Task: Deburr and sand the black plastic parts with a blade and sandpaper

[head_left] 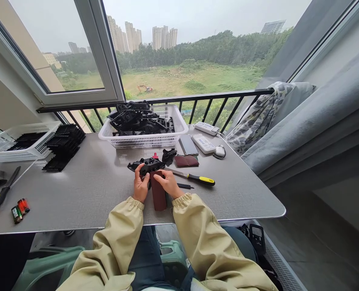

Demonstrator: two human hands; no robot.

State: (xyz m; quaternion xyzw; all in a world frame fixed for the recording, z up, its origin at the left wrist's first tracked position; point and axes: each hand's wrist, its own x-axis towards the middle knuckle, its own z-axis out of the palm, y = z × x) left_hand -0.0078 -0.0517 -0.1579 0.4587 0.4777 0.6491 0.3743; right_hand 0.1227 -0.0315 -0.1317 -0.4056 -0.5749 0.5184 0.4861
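My left hand (pixel 141 185) is closed around the near side of a black moulded plastic part (pixel 149 165) at the table's middle. My right hand (pixel 169 182) grips a folded strip of brown-red sandpaper (pixel 158 196), its upper end pressed close to the part and its lower end hanging toward me. Right of my hands lies a file with a black and yellow handle (pixel 201 179). A thin black rod (pixel 184 186) shows beside my right wrist. Behind the hands are a small black piece (pixel 169 156), a red bit (pixel 155 155) and another folded sandpaper piece (pixel 186 161).
A white basket (pixel 143 141) heaped with black parts stands at the back. Left are another white basket (pixel 40 151), stacked black strips (pixel 63 145), a yellow-black handled tool (pixel 4 190) and batteries (pixel 20 210). A phone (pixel 189 145) and white boxes (pixel 203 143) lie back right.
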